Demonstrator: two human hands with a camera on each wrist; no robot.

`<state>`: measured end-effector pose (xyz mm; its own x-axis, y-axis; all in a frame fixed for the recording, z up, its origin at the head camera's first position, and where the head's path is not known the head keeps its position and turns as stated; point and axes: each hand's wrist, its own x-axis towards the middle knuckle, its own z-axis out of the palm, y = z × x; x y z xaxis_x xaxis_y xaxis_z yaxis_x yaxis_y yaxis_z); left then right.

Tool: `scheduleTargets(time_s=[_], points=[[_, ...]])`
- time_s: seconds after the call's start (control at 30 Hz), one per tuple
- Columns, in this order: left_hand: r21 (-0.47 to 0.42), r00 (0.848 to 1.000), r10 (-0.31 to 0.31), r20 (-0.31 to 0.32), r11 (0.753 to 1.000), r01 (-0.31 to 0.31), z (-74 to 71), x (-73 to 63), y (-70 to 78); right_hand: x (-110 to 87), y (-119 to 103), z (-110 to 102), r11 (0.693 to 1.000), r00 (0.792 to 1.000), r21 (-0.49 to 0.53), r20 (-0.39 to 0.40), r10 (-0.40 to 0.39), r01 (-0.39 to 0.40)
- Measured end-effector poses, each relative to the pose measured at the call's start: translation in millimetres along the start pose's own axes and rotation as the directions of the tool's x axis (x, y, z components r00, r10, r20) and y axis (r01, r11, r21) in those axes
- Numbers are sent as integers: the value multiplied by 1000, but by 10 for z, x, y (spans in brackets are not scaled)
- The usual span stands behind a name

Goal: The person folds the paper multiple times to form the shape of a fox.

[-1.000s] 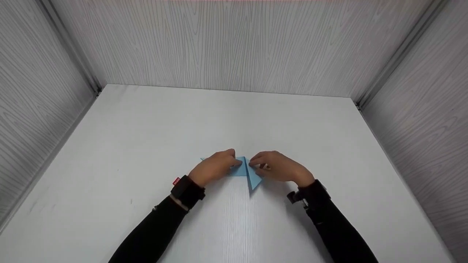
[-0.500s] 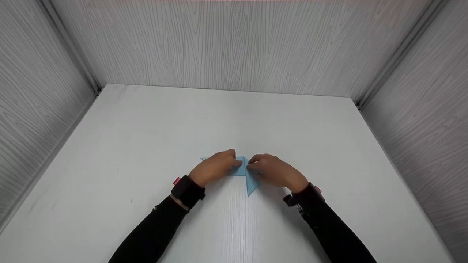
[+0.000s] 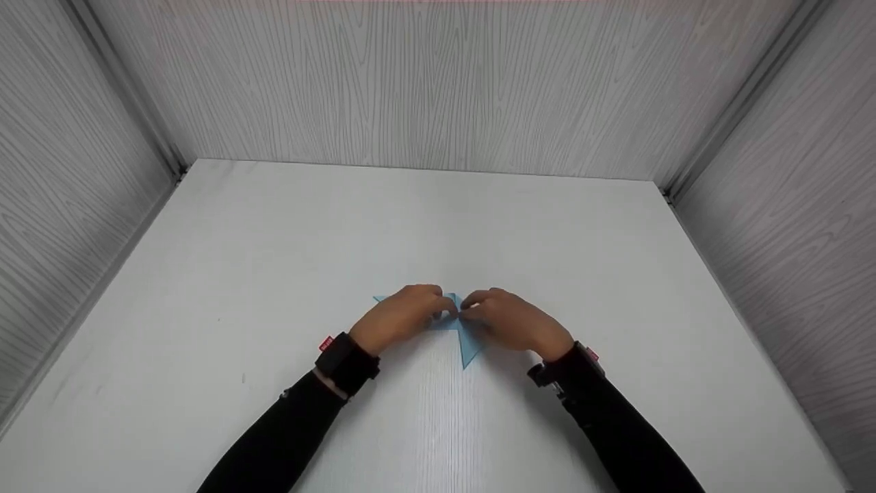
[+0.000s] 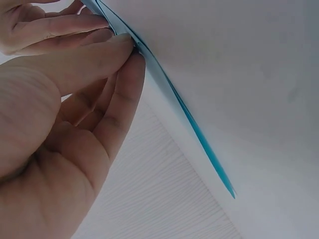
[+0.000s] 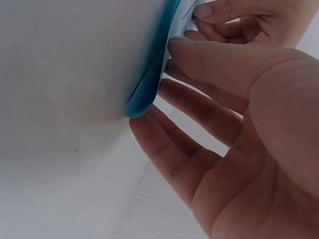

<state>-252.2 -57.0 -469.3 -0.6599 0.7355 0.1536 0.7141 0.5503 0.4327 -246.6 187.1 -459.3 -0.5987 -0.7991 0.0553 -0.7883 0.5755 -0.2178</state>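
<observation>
A folded sheet of light blue paper (image 3: 469, 348) lies on the white table, one pointed flap angled toward the person and another point showing at the left. My left hand (image 3: 398, 316) pinches the paper near its middle; in the left wrist view the thumb and a finger meet at the paper's edge (image 4: 199, 135). From the other side, my right hand (image 3: 514, 320) grips the folded part with its thumb, and in the right wrist view its fingers lie along the rounded fold (image 5: 144, 97). Both hands' fingertips are close together. The hands hide much of the paper.
The white tabletop (image 3: 424, 226) extends around the hands. Grey wood-grain panels stand at the back (image 3: 438, 82), left (image 3: 61, 185) and right (image 3: 801, 198). Each wrist carries a black strapped device, the left one (image 3: 347, 363) and the right one (image 3: 578, 370).
My right hand has shifted slightly left and closer to my left hand, and the right flap has swung down flatter. My left thumb has bent in toward the fold.
</observation>
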Motion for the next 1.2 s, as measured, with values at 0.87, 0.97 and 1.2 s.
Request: scheduleTargets(time_s=[0.87, 0.97, 1.2], points=[[181, 996, 69, 53, 980, -77, 26, 24, 46, 41, 19, 27, 990, 996, -111, -25, 81, -84], [163, 997, 49, 64, 985, -58, 24, 34, 60, 40, 24, 58, 985, 995, -147, -41, 86, -91], [155, 997, 49, 58, 986, -57, 19, 12, 60, 53, -22, 123, 975, 988, -167, -71, 137, -147]])
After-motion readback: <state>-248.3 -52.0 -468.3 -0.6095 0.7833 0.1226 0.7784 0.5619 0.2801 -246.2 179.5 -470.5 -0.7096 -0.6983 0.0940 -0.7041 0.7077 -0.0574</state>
